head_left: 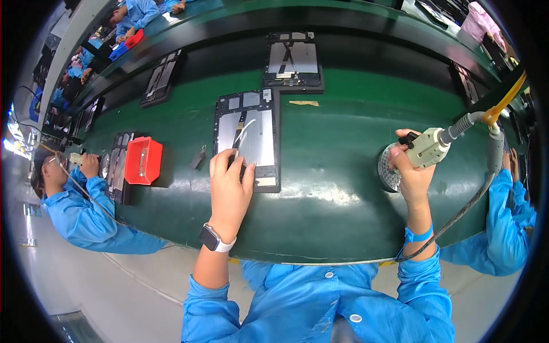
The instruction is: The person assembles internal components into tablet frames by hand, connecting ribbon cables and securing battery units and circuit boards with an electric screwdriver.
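Note:
My left hand [231,180] has bent fingers over the lower left of an opened tablet [262,137] with bare grey panels and a black frame. A thin white curved piece [246,130] runs up from the fingertips across the tablet; what they pinch is partly hidden. My right hand [413,171] is wrapped round a cream electric screwdriver [428,148] with a grey cable sleeve. Its tip is out of sight, close to a round dish of small screws [388,174] that my hand partly covers.
Beyond lies another opened tablet [293,57]; others rest farther left [162,77]. A red tray [143,161] of small parts sits left, near a small dark piece [199,157]. A thick cable [463,208] hangs beside my right arm. Co-workers sit at left [86,211] and right [497,223].

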{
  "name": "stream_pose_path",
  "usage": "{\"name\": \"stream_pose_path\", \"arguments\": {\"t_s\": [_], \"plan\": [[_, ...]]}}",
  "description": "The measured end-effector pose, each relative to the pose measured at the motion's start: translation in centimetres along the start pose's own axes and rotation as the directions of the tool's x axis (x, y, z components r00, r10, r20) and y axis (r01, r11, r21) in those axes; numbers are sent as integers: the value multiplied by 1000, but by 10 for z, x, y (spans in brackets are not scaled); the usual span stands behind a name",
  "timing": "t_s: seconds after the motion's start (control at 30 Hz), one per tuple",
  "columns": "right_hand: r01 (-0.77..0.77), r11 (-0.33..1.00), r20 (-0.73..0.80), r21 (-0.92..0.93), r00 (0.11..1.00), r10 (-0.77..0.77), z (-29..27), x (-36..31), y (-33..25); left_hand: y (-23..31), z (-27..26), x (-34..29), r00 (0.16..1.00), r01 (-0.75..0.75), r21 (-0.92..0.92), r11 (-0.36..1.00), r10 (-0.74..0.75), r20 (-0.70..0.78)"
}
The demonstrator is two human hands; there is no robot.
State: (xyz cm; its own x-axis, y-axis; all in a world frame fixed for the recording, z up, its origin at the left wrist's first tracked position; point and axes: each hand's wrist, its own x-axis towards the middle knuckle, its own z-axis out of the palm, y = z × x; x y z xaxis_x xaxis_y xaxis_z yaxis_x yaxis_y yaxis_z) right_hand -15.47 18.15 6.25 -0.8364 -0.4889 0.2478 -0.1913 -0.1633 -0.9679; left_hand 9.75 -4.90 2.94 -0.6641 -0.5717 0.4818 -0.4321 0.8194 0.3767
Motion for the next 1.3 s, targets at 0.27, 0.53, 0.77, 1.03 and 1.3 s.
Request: {"name": "stream_pose_path", "arguments": {"t_s": [0.27, 0.53, 0.77, 1.03, 1.3], "plan": [[-33, 999, 37, 30, 999, 32, -1, -4, 0, 0, 3, -4, 996, -47, 43, 998, 50, -78], [-66, 998, 86, 23, 994, 64, 1, -1, -1, 5, -4, 4, 992, 94, 30, 995, -96, 78], [-32, 999, 86, 3, 996, 32, 0, -4, 0, -1, 2, 11, 966, 34, -181, 983, -79, -247], [-38, 999, 72, 30, 997, 36, -1, -6, -1, -8, 0, -17, 969, 241, -207, 948, -249, -13], [21, 1000, 85, -1, 996, -21, -2, -1, 5, 47, 15, -17, 996, -50, 36, 998, 53, -67]]}}
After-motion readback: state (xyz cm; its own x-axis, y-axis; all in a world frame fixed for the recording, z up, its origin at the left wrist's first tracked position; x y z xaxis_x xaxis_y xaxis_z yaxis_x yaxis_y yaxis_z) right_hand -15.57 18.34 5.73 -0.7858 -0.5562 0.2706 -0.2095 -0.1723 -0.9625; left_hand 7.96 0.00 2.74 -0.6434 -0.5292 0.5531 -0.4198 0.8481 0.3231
